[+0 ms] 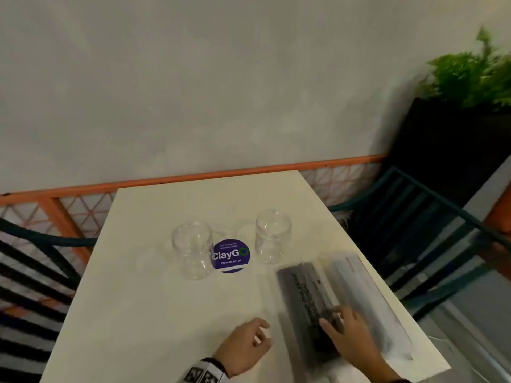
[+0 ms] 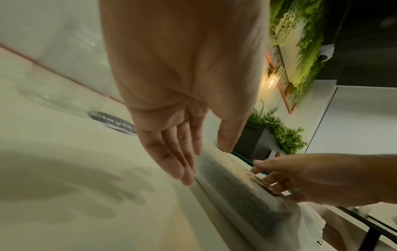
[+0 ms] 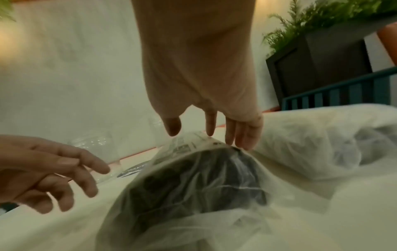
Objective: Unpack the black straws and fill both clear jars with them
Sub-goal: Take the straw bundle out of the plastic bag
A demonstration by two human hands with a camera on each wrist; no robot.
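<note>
Right hand (image 1: 349, 336) outstretched; left hand (image 1: 243, 344) loose (fingers relaxed).

Grey wall (image 1: 193, 78) w/ orange rail (image 1: 193, 176); white counter (image 1: 166, 313); dark slatted chairs (image 1: 431, 233); fern in black planter (image 1: 448, 139).

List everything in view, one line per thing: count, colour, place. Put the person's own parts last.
clear jars: two, transparent, upright and empty at mid-table, either side of the sticker; second jar.
round sticker: one, purple with white lettering, flat on the table between the jars.
pack of black straws: one, black inside clear printed wrap, lying on the table's right half.
second plastic pack: one, whitish, beside the black pack, nearer the right edge.
table: one, cream.
chairs: two, dark slatted, left and right of the table.
planter: one, black with green ferns, far right corner.
left hand: fingers loose, holds nothing, left of the pack.
right hand: fingers resting on the black pack's near end.
</note>
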